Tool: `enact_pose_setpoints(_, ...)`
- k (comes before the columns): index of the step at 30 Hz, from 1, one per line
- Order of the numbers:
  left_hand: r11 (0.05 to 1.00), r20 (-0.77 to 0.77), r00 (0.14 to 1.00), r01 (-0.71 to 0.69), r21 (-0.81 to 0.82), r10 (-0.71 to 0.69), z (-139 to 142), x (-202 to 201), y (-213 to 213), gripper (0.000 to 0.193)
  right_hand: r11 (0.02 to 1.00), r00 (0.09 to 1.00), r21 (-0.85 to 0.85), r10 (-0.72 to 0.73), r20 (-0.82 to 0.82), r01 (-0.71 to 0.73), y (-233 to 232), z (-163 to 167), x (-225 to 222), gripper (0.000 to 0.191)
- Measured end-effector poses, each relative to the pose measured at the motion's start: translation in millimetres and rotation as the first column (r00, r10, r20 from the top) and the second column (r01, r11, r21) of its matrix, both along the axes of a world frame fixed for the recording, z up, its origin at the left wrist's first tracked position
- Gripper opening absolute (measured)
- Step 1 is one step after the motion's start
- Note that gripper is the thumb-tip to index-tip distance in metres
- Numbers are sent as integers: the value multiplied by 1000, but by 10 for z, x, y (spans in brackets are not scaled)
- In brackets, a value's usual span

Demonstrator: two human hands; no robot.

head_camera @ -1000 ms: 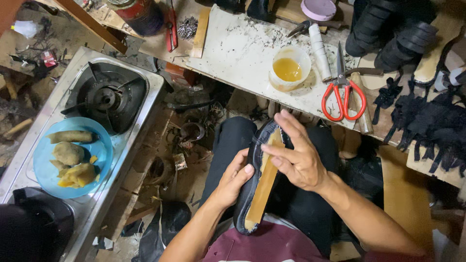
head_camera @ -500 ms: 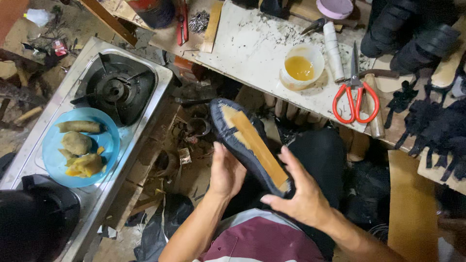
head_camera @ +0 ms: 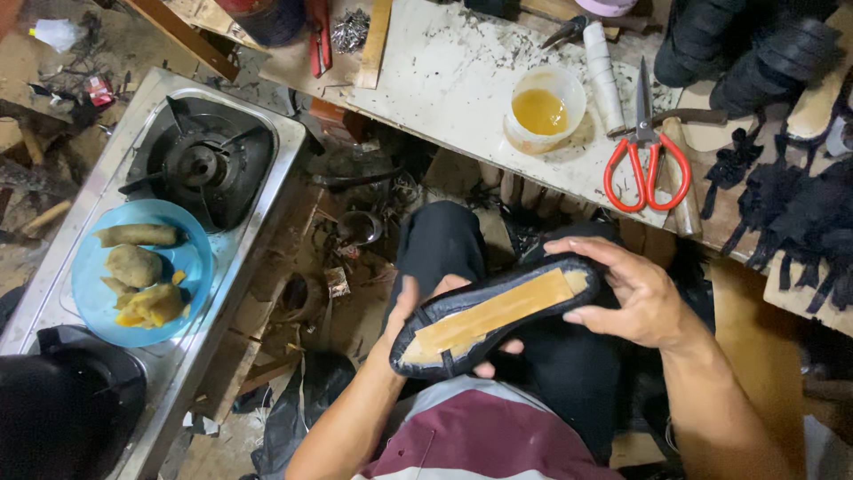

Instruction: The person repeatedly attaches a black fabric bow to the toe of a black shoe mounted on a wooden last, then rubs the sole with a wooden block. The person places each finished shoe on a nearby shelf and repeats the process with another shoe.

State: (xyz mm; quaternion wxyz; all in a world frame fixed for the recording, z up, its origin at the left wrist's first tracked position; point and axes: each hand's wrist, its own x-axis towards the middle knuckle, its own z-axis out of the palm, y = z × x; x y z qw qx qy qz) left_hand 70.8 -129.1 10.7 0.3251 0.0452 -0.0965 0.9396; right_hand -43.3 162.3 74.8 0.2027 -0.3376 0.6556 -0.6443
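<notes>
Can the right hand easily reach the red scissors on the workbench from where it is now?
Probably yes. The red scissors lie uncovered on the workbench, just beyond the right hand. But that hand and the left hand both hold the black shoe, so it must let go first.

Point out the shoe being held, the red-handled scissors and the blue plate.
shoe point(head_camera: 498, 316): head view, on the tan insole strip along its upturned bottom.
red-handled scissors point(head_camera: 646, 160): head view, between the red loops, near the pivot.
blue plate point(head_camera: 191, 258): head view, on a bare stretch of its right side.

Head camera looks steeply down, close over lap, workbench point(head_camera: 444, 80) ahead.
</notes>
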Motion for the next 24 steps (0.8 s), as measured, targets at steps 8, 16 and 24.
enact_pose_setpoints(8, 669, -284, 861, -507, -544, 421, -174, -166, 271, 40, 795, 772, 238, -393, -500, 558, -488, -14, 383, 51)
enact_pose_setpoints(16, 435, -352, 806, -564, -702, 477, -124, -208, 413, 34, 879, 620, 161, -176, -765, 448, -837, -117, 782, 58)
enact_pose_setpoints(24, 288, -393, 815, -534, -795, 425, -150, -209, 444, 34, 799, 497, 217, -114, -860, 560, -817, -175, 755, 43)
